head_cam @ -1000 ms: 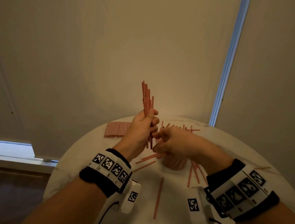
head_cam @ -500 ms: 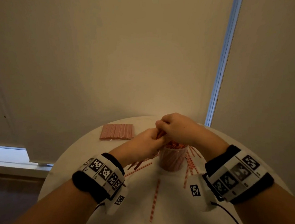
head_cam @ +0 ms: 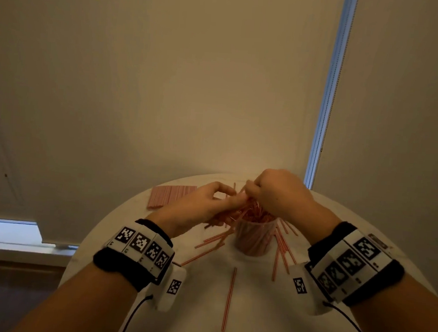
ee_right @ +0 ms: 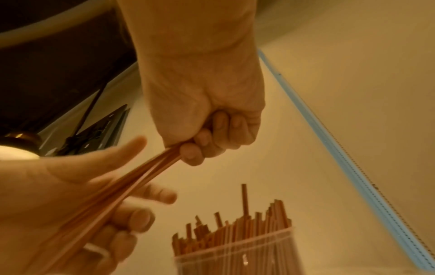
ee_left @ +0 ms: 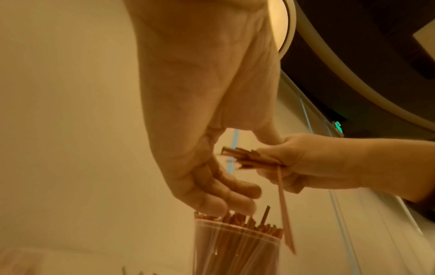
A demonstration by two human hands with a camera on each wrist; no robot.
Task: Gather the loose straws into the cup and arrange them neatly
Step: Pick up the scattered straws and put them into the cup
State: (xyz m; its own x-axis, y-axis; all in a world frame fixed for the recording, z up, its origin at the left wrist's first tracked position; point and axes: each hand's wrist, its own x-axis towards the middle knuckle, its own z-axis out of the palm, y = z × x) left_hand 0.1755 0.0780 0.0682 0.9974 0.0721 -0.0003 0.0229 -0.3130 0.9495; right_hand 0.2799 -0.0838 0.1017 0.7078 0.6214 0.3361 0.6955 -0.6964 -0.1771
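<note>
A clear plastic cup (head_cam: 253, 238) stands mid-table, packed with red-and-white straws (ee_right: 237, 232) standing on end. Just above its rim my right hand (head_cam: 252, 192) grips a small bundle of straws (ee_right: 150, 171) in a fist. The bundle slants down across my left hand (head_cam: 226, 197), whose thumb and fingers are spread loosely around it. In the left wrist view my left hand (ee_left: 235, 197) hovers over the cup (ee_left: 235, 247) with relaxed fingers. One straw (ee_left: 284, 208) hangs from the right hand's bundle beside the cup's rim.
Loose straws lie on the round white table (head_cam: 252, 325): one (head_cam: 229, 297) in front of the cup, several to its right (head_cam: 282, 249) and left (head_cam: 212, 241). A flat pack of straws (head_cam: 171, 196) lies at the back left. The wall stands close behind.
My left hand brought the upright bundle down over the cup. My right hand rose and now grips the bundle. The left hand's fingers have loosened.
</note>
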